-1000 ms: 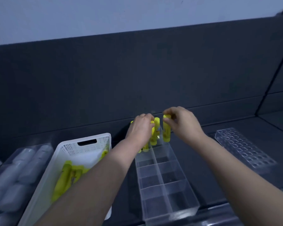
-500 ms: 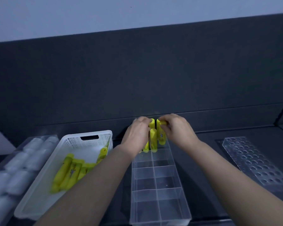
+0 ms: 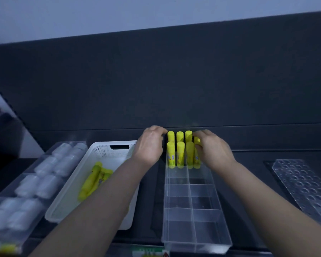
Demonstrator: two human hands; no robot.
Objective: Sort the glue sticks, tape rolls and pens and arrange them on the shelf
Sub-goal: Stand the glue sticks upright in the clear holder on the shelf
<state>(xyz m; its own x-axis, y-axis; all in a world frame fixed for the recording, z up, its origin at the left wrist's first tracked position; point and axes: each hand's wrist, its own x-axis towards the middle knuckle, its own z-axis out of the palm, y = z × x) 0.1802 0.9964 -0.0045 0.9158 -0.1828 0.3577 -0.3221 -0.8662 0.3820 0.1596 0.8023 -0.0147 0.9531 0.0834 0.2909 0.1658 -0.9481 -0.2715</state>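
Several yellow glue sticks (image 3: 180,154) stand upright in two rows in the far compartments of a clear divided organizer (image 3: 193,210). My left hand (image 3: 150,147) is just left of them, its loosely curled fingertips touching the top of the back-left stick. My right hand (image 3: 211,149) is on the right side, and its fingers pinch the rightmost glue stick (image 3: 197,160), which stands in the organizer. More yellow glue sticks (image 3: 93,182) lie loose in a white perforated basket (image 3: 72,191) to the left.
A clear tray with several white tape rolls (image 3: 44,175) sits at the far left. A clear rack with round holes (image 3: 304,186) lies at the right. A dark back panel rises right behind the organizer. The near organizer compartments hold nothing.
Both hands lowered their glue sticks into the far compartments, where they now stand in neat rows. My left hand let go and shifted left. The camera view tilted down and closer.
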